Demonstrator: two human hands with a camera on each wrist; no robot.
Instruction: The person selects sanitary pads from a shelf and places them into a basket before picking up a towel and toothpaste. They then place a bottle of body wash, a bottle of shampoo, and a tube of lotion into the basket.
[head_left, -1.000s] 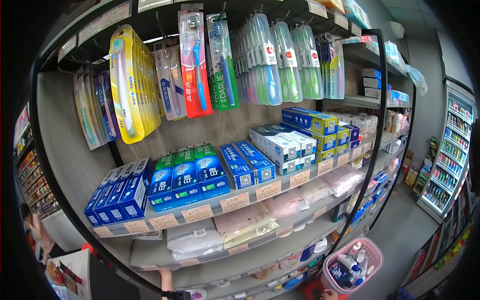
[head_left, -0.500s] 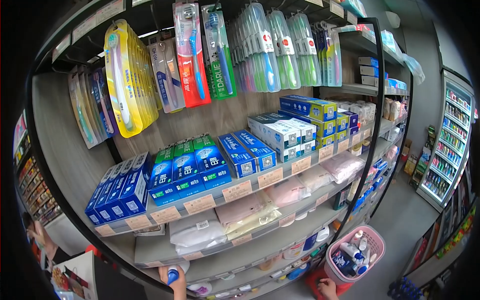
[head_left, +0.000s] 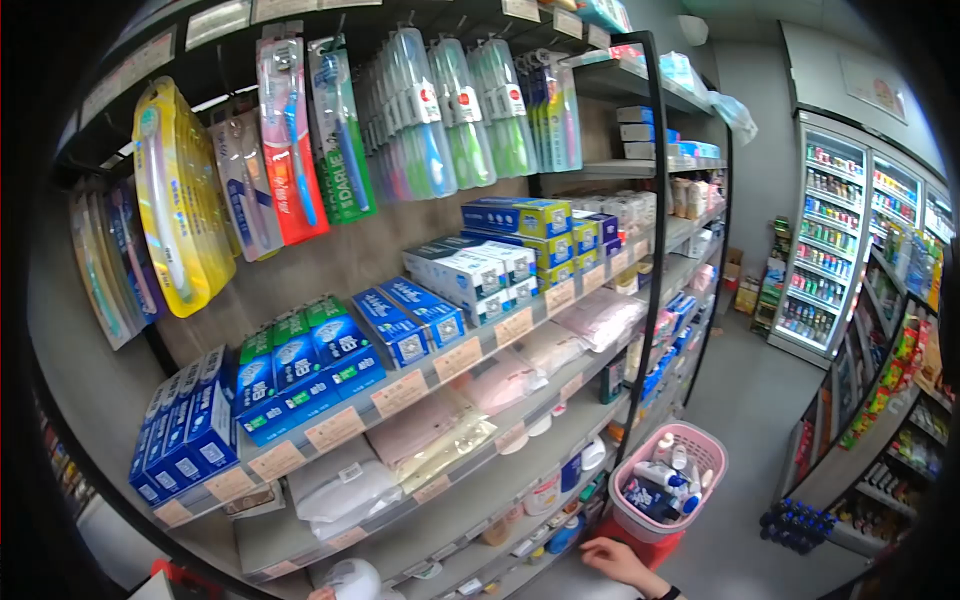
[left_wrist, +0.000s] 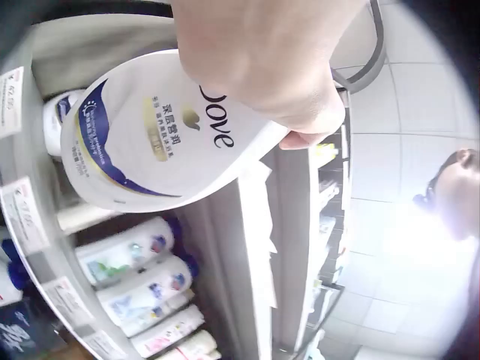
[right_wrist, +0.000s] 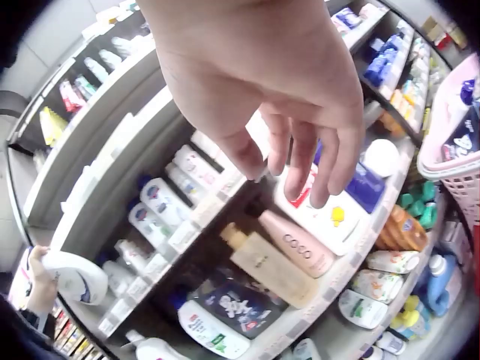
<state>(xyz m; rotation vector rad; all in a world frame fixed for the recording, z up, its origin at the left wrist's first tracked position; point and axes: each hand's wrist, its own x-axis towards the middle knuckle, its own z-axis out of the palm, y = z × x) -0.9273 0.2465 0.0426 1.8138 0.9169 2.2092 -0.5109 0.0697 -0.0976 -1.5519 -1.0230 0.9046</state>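
My left hand (left_wrist: 262, 67) grips a white Dove bottle (left_wrist: 150, 142) with a blue band, held in front of the low shelves. In the head view only the bottle's white top (head_left: 352, 580) shows at the bottom edge. In the right wrist view the same bottle (right_wrist: 75, 276) sits in my left hand far off at the lower left. My right hand (right_wrist: 296, 169) hangs open with loosely bent fingers and holds nothing. It hovers before a low shelf of bottles, beside the pink basket (head_left: 700, 450) on the floor, and appears in the head view as my right hand (head_left: 612, 556).
Toothpaste boxes (head_left: 300, 365) and hanging toothbrushes (head_left: 290, 130) fill the upper shelves, and packed towels (head_left: 430, 435) lie below them. The basket holds several bottles. A pink bottle (right_wrist: 296, 244) and a tan bottle (right_wrist: 266, 266) lie on the low shelf. Drink fridges (head_left: 830, 240) line the aisle's far right.
The head view has swung right along the aisle. My left hand with the bottle sank to the frame's bottom edge. My right hand came further into view, left of the basket.
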